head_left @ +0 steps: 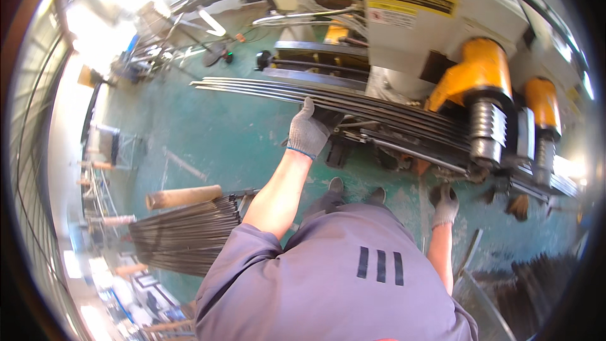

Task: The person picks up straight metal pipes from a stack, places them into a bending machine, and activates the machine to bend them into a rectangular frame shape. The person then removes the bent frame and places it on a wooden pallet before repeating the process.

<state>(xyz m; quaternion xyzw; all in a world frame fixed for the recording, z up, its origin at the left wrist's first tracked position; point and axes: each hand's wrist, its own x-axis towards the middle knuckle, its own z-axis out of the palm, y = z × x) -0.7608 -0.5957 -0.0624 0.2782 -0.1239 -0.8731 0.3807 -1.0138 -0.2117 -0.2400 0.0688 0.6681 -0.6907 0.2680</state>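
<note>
I see two gloved hands. Left hand (307, 131) is clenched on the near edge of the bundle of long metal strips (271, 88), which lies across the machine bed and feeds into the two yellow roller heads (476, 79). Right hand (445, 204) hangs low by the green floor (208, 139); can't tell its grip. One second stack of dark rods (183, 233) lies lower left.

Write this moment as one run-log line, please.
left hand: on rods | right hand: low by machine | floor: rod bundle
</note>
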